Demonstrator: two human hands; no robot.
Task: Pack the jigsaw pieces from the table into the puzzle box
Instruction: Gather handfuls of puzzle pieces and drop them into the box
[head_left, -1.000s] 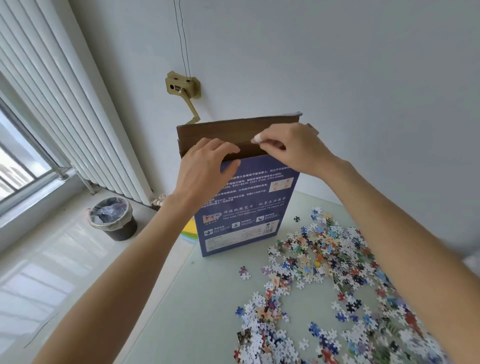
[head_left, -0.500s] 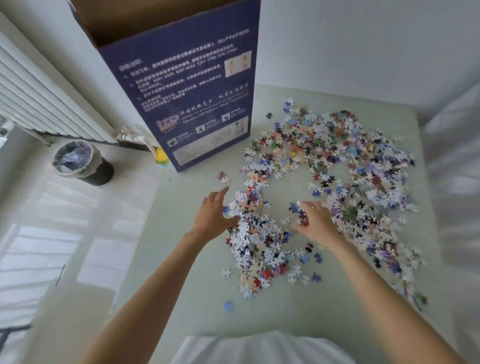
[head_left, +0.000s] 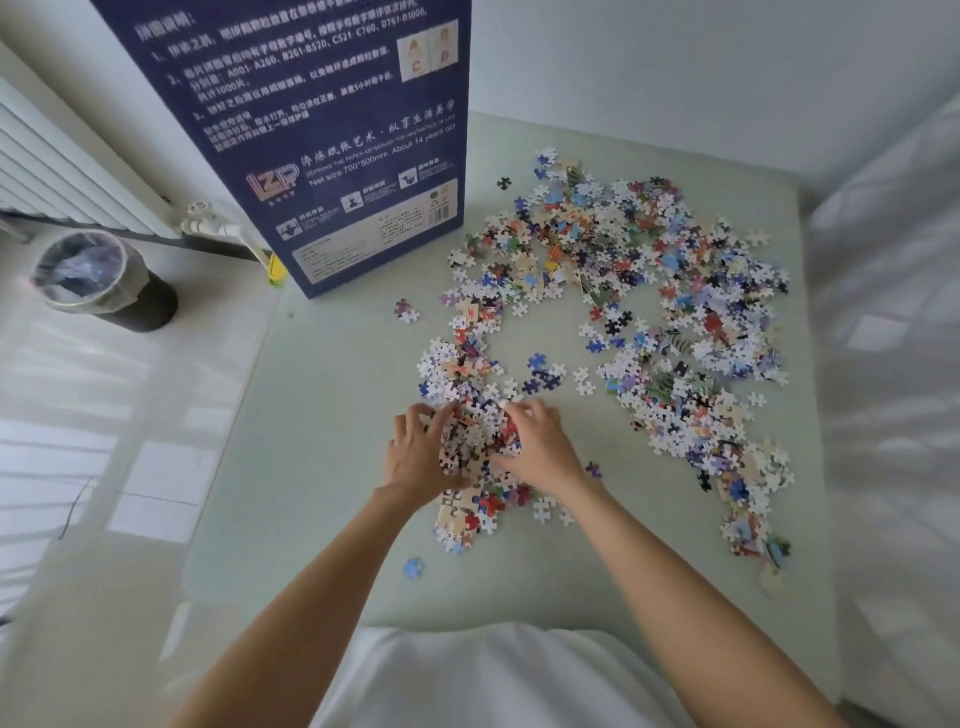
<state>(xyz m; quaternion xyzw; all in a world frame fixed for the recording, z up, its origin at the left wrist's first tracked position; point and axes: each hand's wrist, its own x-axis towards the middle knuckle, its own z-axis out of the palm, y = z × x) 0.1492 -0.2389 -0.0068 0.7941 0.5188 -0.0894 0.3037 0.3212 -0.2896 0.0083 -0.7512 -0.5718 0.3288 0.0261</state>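
Observation:
A tall dark-blue puzzle box (head_left: 322, 145) stands upright at the table's far left corner; its top is out of frame. Loose jigsaw pieces (head_left: 670, 291) lie scattered over the pale green table (head_left: 322, 415), thickest at the right and centre. My left hand (head_left: 421, 457) and my right hand (head_left: 540, 447) press in from both sides on a small heap of pieces (head_left: 475, 436) near the table's middle, fingers curled around it. The heap still rests on the tabletop.
A black waste bin (head_left: 104, 286) with a plastic liner stands on the floor at the left, beside a white radiator (head_left: 57, 171). A white wall backs the table. White fabric (head_left: 893, 364) lies along the right edge. A single blue piece (head_left: 413, 567) sits near the front.
My hands left the box's top flap, came down to the table, and closed together around a heap of pieces. The camera tilted down from the box top toward the tabletop.

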